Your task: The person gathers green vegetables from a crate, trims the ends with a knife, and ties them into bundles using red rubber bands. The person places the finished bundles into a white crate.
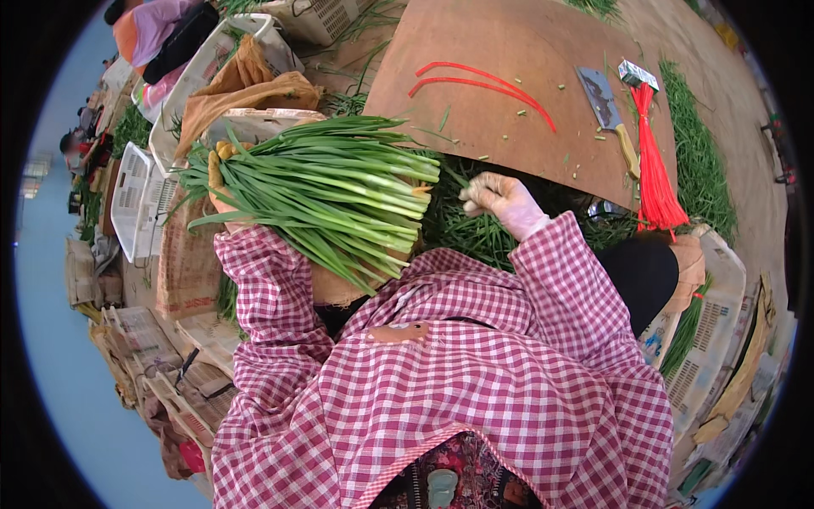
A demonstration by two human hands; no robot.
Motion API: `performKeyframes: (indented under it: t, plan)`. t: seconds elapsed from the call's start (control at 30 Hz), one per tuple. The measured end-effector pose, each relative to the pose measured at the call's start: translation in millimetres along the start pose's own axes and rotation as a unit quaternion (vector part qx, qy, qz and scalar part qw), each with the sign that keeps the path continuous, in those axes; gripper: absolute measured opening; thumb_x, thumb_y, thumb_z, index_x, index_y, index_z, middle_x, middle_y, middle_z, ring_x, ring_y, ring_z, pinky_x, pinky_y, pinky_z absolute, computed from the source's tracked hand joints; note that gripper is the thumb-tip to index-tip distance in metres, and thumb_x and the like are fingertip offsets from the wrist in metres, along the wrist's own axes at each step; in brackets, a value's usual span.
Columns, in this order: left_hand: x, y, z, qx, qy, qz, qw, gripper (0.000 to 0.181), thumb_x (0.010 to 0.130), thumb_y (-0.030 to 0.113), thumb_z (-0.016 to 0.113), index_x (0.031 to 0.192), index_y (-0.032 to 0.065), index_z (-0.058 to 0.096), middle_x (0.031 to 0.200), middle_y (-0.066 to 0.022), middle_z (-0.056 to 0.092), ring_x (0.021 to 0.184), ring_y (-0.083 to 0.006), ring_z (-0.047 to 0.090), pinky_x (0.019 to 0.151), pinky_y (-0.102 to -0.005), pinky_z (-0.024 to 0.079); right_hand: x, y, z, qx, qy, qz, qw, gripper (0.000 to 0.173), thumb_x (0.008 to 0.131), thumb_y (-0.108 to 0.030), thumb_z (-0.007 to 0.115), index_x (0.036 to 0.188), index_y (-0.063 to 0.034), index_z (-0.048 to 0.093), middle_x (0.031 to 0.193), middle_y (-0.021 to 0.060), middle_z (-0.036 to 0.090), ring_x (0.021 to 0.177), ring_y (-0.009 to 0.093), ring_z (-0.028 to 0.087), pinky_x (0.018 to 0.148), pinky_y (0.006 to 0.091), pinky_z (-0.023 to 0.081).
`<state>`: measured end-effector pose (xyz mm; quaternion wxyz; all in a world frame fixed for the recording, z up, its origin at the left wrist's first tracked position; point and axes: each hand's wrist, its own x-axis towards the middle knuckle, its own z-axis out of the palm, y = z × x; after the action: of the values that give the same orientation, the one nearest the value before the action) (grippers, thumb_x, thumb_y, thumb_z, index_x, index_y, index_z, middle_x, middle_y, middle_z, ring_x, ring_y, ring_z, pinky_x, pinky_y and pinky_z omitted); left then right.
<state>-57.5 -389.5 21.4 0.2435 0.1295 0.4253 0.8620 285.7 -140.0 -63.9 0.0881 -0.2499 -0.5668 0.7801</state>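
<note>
My left hand point(220, 181), in a yellowish glove or finger covers, grips a thick bunch of garlic chives point(331, 191) by the leafy end. The pale cut stems point right, over my lap. Leaves hide part of that hand. Right of the stem ends, my right hand point(499, 197) in a thin whitish glove has its fingertips pinched together on a thin green leaf point(456, 176). Below it lies a heap of loose green leaves point(470, 232). Ahead is a brown board point(496, 38), with two red ties point(489, 86) lying loose on it.
A cleaver point(599, 98) with a wooden handle lies at the board's right, beside a bundle of red ties point(652, 159) under a small box point(638, 74). Plastic crates point(137, 203) stand at left, another point(712, 318) at right. Cut greens point(699, 146) cover the floor. A person point(162, 32) is at upper left.
</note>
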Motion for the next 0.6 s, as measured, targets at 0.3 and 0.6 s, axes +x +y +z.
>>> performKeyframes:
  t: [0.3, 0.6]
  plan:
    - [23, 9, -36, 0.289, -0.023, 0.118, 0.950, 0.045, 0.101, 0.041, 0.040, 0.108, 0.0009, 0.060, 0.095, -0.0093, 0.065, 0.082, -0.0176, 0.061, 0.078, -0.0290, 0.053, 49, -17, 102, 0.546, -0.110, 0.021, 0.830, 0.042, 0.088, -0.026, 0.063, 0.126, -0.0090, 0.058, 0.128, 0.0126, 0.058, 0.117, 0.028, 0.056, 0.106, 0.0340, 0.042]
    - [-1, 15, 20, -0.081, -0.110, -0.044, 0.990, 0.026, 0.094, 0.029, 0.058, 0.102, 0.0052, 0.062, 0.089, -0.0020, 0.061, 0.078, -0.0123, 0.056, 0.068, -0.0241, 0.049, 26, -13, 82, 0.065, -0.069, 0.025, 0.995, 0.016, 0.097, -0.023, 0.057, 0.097, -0.0080, 0.064, 0.062, -0.0047, 0.053, 0.051, 0.004, 0.045, 0.044, 0.0206, 0.034]
